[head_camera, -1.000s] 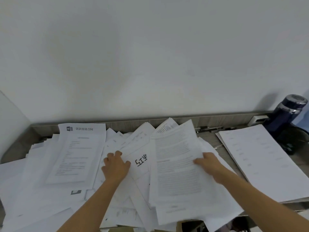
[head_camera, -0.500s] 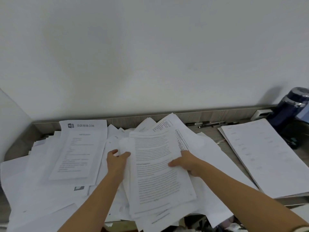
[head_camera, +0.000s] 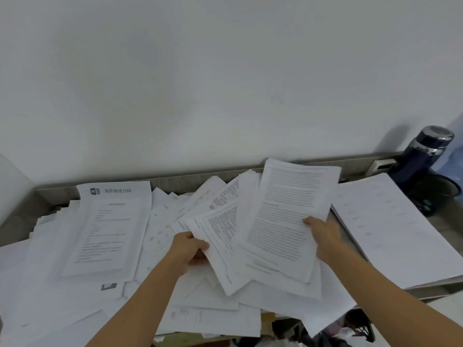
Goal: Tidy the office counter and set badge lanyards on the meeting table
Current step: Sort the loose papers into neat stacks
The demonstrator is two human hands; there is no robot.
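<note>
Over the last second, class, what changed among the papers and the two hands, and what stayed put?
The right hand swung its printed sheaf left, then back right and up. The left hand went from pressing the pile to gripping a sheet. The neat stack, flask and left-hand papers stayed.

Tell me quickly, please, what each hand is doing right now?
Left hand: closed on the edge of a printed sheet.
Right hand: closed on a sheaf of printed pages, lifted off the pile.
</note>
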